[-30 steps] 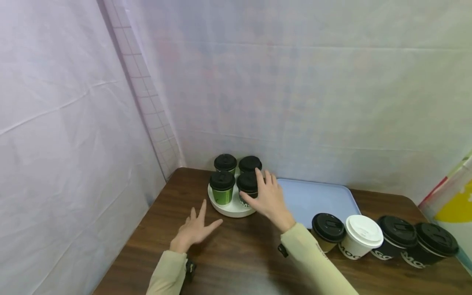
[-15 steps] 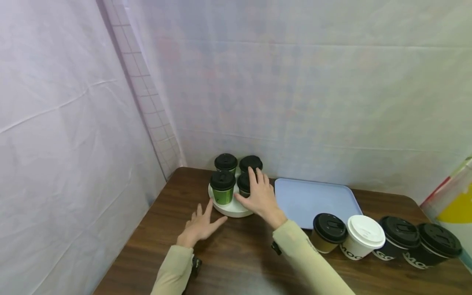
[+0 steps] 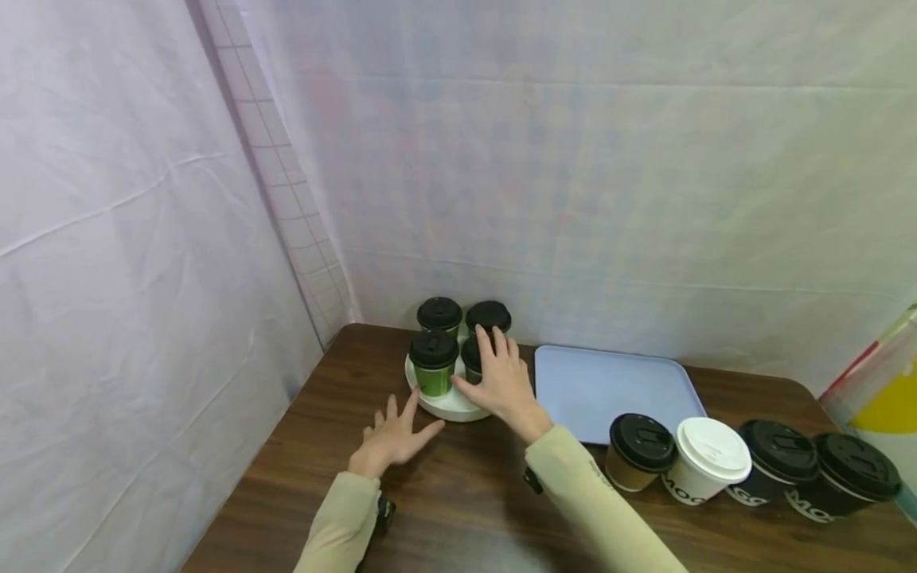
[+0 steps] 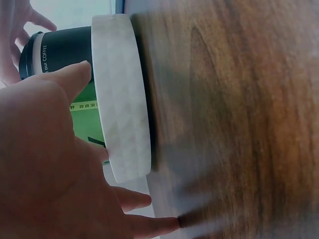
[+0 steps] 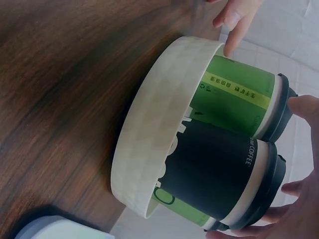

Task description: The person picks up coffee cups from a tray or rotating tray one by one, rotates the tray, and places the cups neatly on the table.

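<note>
Dark cup [image 5: 209, 169], black-lidded, pale-banded: upright on the round white tray [image 3: 451, 410]. Left grip [image 3: 392, 439], right grip [image 3: 504, 387]: fingers spread. I read COFFEE lettering [image 5: 250, 153] in both wrist views; the head view hides it.

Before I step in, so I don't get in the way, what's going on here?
A person is busy at a white tray that holds four lidded cups. The right hand is spread at the front dark cup; whether it touches it is unclear. The left hand, also spread, is near the front green cup. To the right are a blue tray and four more cups.
</note>
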{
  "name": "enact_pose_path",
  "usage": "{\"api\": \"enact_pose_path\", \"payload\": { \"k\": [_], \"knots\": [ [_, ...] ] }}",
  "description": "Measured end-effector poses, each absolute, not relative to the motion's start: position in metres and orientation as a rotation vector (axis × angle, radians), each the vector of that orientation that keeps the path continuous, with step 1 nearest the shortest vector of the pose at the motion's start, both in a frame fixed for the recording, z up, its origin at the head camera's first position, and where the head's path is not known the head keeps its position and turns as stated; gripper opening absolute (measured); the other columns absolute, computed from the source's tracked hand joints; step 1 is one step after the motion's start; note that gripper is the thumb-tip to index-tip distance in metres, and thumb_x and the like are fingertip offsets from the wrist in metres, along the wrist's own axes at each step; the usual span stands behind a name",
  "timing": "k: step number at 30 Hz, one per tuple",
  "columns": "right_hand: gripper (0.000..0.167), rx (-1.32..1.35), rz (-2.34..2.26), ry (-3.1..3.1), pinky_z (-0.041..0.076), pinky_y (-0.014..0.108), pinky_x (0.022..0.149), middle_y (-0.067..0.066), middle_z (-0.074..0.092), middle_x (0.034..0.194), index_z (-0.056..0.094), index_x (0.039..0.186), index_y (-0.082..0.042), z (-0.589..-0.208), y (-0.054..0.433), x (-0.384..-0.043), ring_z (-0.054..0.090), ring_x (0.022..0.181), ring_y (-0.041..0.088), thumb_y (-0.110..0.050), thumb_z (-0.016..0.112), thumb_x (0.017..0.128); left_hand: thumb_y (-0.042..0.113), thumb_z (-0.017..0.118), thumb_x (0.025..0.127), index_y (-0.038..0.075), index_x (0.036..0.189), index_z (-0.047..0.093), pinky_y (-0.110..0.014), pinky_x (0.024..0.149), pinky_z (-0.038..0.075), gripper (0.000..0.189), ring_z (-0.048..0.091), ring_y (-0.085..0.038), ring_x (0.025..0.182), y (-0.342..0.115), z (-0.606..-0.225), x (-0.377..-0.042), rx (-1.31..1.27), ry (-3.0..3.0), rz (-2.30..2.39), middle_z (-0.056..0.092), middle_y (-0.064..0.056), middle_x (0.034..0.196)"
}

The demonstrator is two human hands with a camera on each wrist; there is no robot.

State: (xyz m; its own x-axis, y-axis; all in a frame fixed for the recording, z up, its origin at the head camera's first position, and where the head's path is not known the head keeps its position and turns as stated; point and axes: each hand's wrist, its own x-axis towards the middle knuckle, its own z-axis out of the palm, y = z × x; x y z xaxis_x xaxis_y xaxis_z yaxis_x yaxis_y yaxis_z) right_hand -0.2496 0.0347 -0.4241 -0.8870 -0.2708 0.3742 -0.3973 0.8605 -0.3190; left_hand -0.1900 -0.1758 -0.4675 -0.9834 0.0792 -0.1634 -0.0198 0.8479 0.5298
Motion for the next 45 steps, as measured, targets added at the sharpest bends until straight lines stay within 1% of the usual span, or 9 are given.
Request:
{"api": "enact_pose_path", "payload": {
  "k": [2,5,10,13,18,22,31,37,45],
  "knots": [
    [0.095,0.502,0.553,-2.717,0.053,0.068,0.097,0.027,0.035,0.163,0.032,0.162,-0.014,-0.425,0.034,-0.25,0.042,0.144,0.052,-0.057,0.074,0.089,0.067,0.048,0.1,0.023,0.168,0.015,-0.084,0.113,0.023,0.087,0.021,-0.069,0.148,-0.176,-0.468,-0.19,0.049,2.852,0.808,0.013,-0.039,0.167],
    [0.088,0.503,0.548,-2.707,0.052,0.069,0.097,0.028,0.036,0.162,0.04,0.158,-0.013,-0.426,0.033,-0.249,0.041,0.144,0.053,-0.055,0.074,0.089,0.07,0.047,0.099,0.023,0.168,0.015,-0.083,0.113,0.023,0.089,0.021,-0.068,0.148,-0.175,-0.47,-0.189,0.052,2.864,0.791,0.014,-0.038,0.167],
    [0.071,0.496,0.587,-2.662,0.054,0.067,0.097,0.031,0.037,0.159,0.052,0.149,-0.01,-0.432,0.034,-0.25,0.04,0.143,0.057,-0.041,0.077,0.091,0.07,0.047,0.099,0.025,0.168,0.015,-0.081,0.115,0.023,0.088,0.02,-0.067,0.15,-0.172,-0.474,-0.189,0.048,2.87,0.772,0.016,-0.037,0.167],
    [0.064,0.482,0.638,-2.611,0.056,0.065,0.095,0.034,0.037,0.157,0.055,0.145,-0.008,-0.435,0.034,-0.253,0.041,0.141,0.058,-0.031,0.079,0.091,0.07,0.047,0.099,0.025,0.168,0.017,-0.081,0.116,0.022,0.088,0.019,-0.067,0.15,-0.17,-0.476,-0.189,0.047,2.871,0.765,0.017,-0.037,0.167],
    [0.055,0.443,0.713,-2.578,0.059,0.063,0.089,0.035,0.037,0.156,0.057,0.141,-0.01,-0.437,0.035,-0.255,0.04,0.141,0.058,-0.026,0.077,0.092,0.069,0.047,0.099,0.025,0.167,0.018,-0.08,0.117,0.022,0.086,0.019,-0.066,0.15,-0.168,-0.477,-0.188,0.038,2.881,0.756,0.018,-0.036,0.167],
    [0.053,0.432,0.738,-2.574,0.059,0.063,0.088,0.035,0.04,0.153,0.056,0.139,-0.009,-0.437,0.038,-0.258,0.043,0.139,0.056,-0.023,0.078,0.092,0.067,0.048,0.1,0.025,0.167,0.018,-0.08,0.116,0.023,0.085,0.02,-0.066,0.15,-0.166,-0.478,-0.187,0.047,2.882,0.755,0.019,-0.037,0.167],
    [0.053,0.479,0.703,-2.479,0.057,0.061,0.095,0.034,0.049,0.143,0.057,0.131,-0.004,-0.438,0.045,-0.262,0.051,0.13,0.056,-0.018,0.083,0.086,0.065,0.049,0.1,0.026,0.167,0.019,-0.079,0.117,0.024,0.084,0.021,-0.066,0.15,-0.158,-0.477,-0.184,0.06,2.878,0.744,0.019,-0.036,0.167],
    [0.054,0.499,0.699,-2.39,0.054,0.061,0.101,0.035,0.051,0.141,0.059,0.129,-0.002,-0.434,0.051,-0.256,0.053,0.128,0.056,-0.016,0.084,0.082,0.062,0.051,0.101,0.026,0.167,0.02,-0.079,0.116,0.025,0.082,0.022,-0.066,0.149,-0.153,-0.477,-0.181,0.066,2.879,0.742,0.022,-0.036,0.167],
    [0.052,0.481,0.743,-2.351,0.052,0.063,0.101,0.032,0.052,0.141,0.059,0.128,-0.003,-0.426,0.061,-0.249,0.052,0.127,0.054,-0.017,0.082,0.083,0.062,0.052,0.1,0.025,0.167,0.021,-0.078,0.117,0.025,0.082,0.023,-0.065,0.15,-0.151,-0.476,-0.179,0.062,2.887,0.74,0.024,-0.036,0.166]
  ]
}}
